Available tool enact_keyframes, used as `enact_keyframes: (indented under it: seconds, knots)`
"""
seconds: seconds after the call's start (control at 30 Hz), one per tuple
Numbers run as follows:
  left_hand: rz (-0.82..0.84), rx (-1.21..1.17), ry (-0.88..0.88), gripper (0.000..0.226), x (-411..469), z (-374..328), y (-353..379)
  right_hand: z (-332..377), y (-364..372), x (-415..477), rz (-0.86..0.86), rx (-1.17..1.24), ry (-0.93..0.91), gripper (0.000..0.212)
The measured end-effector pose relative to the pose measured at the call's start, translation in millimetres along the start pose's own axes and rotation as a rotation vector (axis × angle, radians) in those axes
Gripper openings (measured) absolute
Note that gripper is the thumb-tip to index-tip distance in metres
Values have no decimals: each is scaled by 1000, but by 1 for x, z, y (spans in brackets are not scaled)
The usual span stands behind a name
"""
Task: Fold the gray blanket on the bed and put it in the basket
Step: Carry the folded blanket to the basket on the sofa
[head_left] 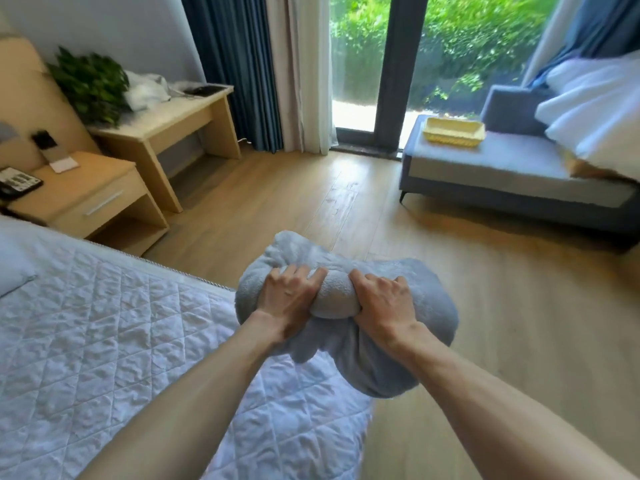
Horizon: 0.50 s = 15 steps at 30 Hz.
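Up at ten o'clock sits a wooden nightstand with a black telephone at nine, a desk and leafy plant at eleven, blue curtains at twelve, and at two a blue-gray sofa carrying a white duvet.

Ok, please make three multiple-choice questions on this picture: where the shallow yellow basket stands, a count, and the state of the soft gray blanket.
1. Where does the shallow yellow basket stand?
A) on the wooden floor
B) on the blue-gray sofa
C) on the white quilted bed

2. How many hands grip the soft gray blanket?
A) none
B) one
C) two

3. The blanket is:
A) spread flat on the bed
B) bunched and held up
C) lying in the basket

Answers:
1 B: it sits on the sofa seat.
2 C: left hand and right hand both clutch it.
3 B: it hangs bunched in the hands, outside the basket.
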<state>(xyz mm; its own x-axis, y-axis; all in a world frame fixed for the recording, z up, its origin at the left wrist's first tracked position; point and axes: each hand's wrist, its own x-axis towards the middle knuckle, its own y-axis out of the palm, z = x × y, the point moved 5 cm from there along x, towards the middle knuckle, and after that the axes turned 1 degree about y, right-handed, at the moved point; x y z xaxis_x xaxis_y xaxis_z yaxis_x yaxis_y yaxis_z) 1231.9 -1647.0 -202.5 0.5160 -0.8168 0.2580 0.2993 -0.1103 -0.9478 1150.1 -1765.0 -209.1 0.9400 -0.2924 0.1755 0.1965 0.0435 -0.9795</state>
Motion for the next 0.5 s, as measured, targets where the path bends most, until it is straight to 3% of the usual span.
enact_keyframes:
  seconds: [0.3, 0.5]
  knots:
    - [-274, -36, 186, 26, 122, -113, -156, -138, -178, -19, -229, -105, 123, 17]
    - [-417, -49, 287, 32, 164, -173, -243, -192, -275, -47, -357, -212, 182, 16]
